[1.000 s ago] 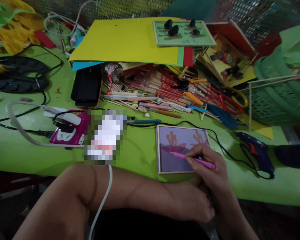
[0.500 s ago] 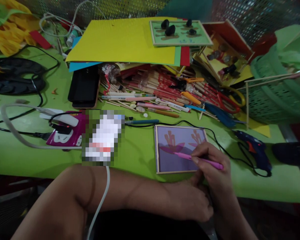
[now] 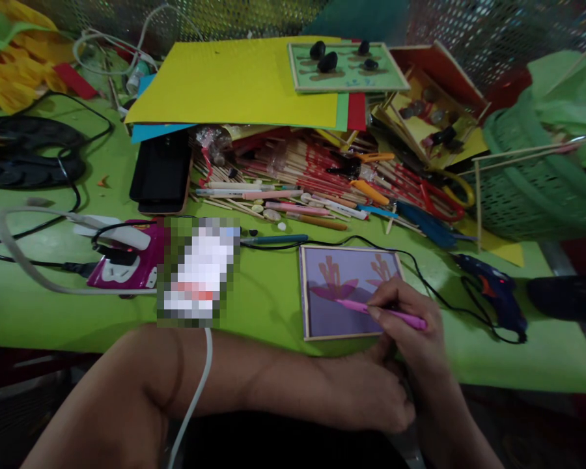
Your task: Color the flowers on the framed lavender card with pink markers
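Note:
My right hand [image 3: 410, 319] pinches a pink felt-tip pen [image 3: 354, 306], its tip against a purple picture card [image 3: 327, 319] edged with thin wooden sticks. Two plant-like shapes are on the card, with brown upright parts; the left one [image 3: 333, 290] has magenta leaves by the pen tip. My left arm lies across the table's front edge. Its hand [image 3: 378, 394] is curled closed just below the card, beside my right wrist; whatever is inside its fingers is hidden.
Left of the card lies a blurred lit phone [image 3: 200, 270] with a white cable, beside a magenta power strip [image 3: 127, 267]. A glue gun [image 3: 493, 290] sits right, its black cord behind the card. Pens, sticks and scissors [image 3: 442, 202] lie farther back, below yellow sheets [image 3: 229, 81].
The pen tip has shifted slightly left and down along the left plant's leaves, and my right hand with it. My left hand stays curled in place. The whole view has shifted slightly.

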`<act>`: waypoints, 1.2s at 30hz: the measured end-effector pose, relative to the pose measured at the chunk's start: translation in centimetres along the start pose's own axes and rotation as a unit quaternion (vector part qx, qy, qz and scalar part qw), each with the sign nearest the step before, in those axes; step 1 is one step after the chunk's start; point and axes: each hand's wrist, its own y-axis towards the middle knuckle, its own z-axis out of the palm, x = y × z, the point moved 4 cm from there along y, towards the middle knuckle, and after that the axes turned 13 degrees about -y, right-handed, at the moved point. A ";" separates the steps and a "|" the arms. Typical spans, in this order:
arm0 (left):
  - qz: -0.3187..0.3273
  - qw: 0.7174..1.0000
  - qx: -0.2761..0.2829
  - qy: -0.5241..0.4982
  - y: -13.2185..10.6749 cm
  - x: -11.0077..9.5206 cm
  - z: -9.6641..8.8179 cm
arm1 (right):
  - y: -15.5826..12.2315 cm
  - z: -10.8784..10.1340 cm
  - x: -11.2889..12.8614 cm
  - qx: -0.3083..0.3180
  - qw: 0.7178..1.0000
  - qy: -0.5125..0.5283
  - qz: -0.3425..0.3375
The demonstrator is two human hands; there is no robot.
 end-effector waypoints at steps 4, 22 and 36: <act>-0.006 1.000 -0.007 0.004 0.0 -0.1 0.1 | 0.1 0.1 -0.1 0.001 1.000 -0.003 -0.009; -0.006 1.000 -0.005 -0.019 0.0 0.0 0.3 | 0.3 0.3 0.4 -0.004 1.000 -0.009 -0.018; -0.002 0.998 0.036 -0.052 0.2 0.1 0.6 | 0.5 1.2 0.1 0.055 0.998 -0.018 -0.038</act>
